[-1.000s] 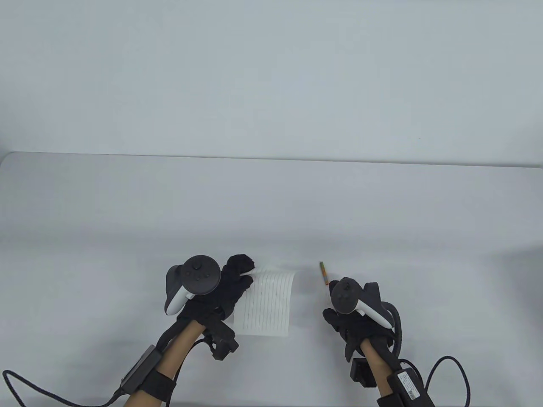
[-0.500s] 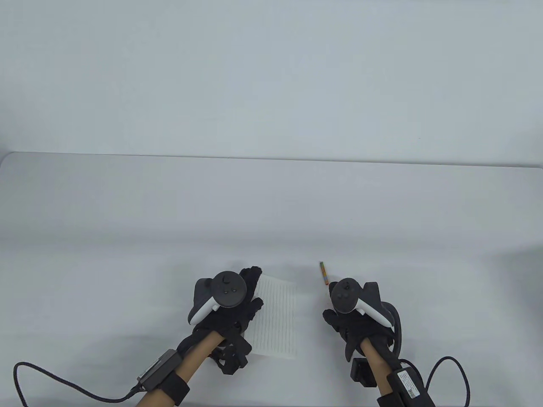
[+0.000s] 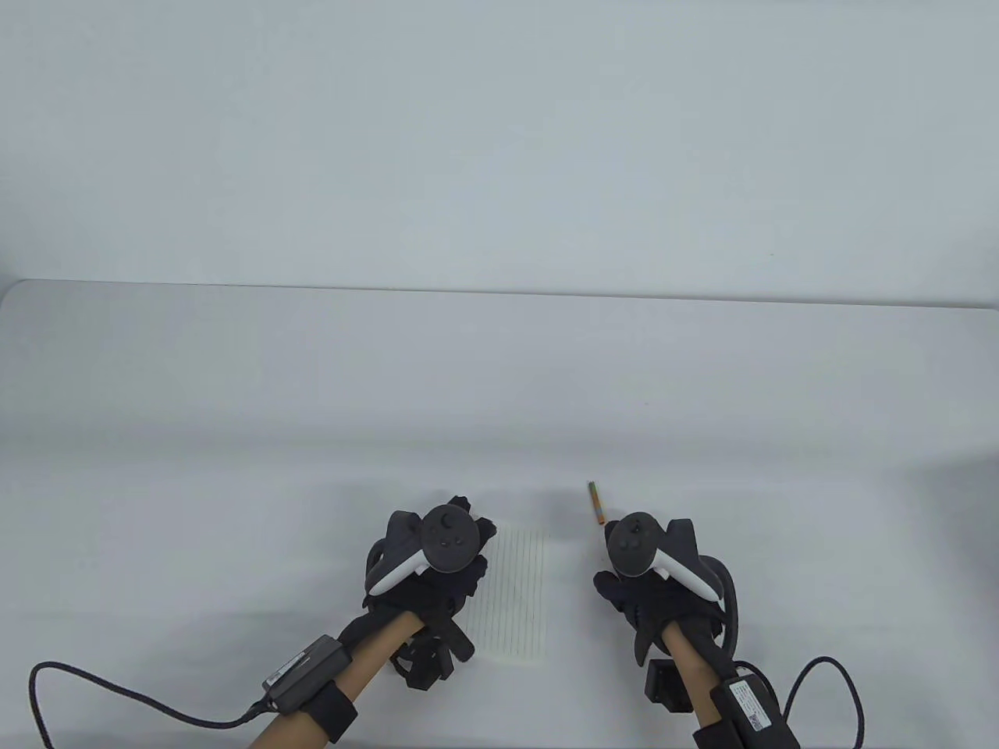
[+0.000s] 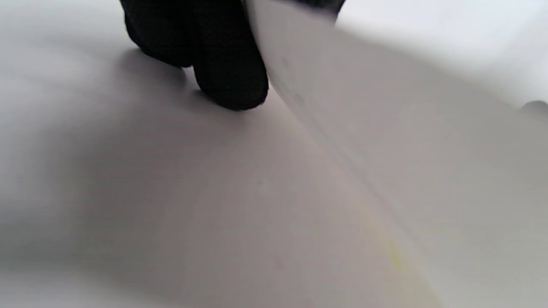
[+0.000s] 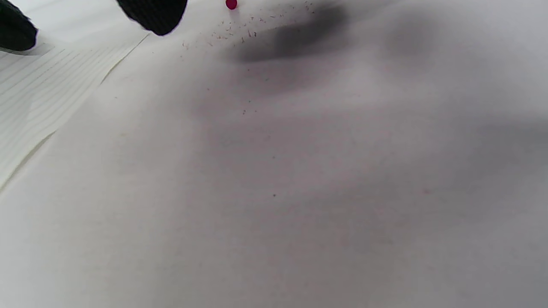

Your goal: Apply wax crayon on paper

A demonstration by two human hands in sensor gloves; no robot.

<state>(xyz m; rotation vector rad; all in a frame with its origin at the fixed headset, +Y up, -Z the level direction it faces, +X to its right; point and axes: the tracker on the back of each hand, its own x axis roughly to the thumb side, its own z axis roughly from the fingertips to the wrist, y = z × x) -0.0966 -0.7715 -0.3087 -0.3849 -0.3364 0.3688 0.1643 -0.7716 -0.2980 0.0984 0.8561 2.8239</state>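
A white lined paper [image 3: 521, 597] lies on the table between my hands. My left hand [image 3: 437, 558] covers its left part. In the left wrist view the sheet's edge [image 4: 325, 85] rises up between my gloved fingers [image 4: 227, 77], so the hand holds it there. A short multicoloured wax crayon [image 3: 597, 503] lies on the table just beyond my right hand [image 3: 640, 558], apart from it. Its red tip [image 5: 231, 4] shows at the top of the right wrist view, next to one fingertip [image 5: 154, 13]. The right hand holds nothing. The paper also shows in that view [image 5: 38, 90].
The white table [image 3: 234, 468] ends at a back edge against a plain wall. Small crayon crumbs [image 5: 239, 30] lie on the table near the crayon's tip. Cables trail from both wrists at the near edge.
My left hand has moved right and toward me with the paper; the sheet's raised top corner has come down and it lies flatter. The right hand and crayon have not moved.
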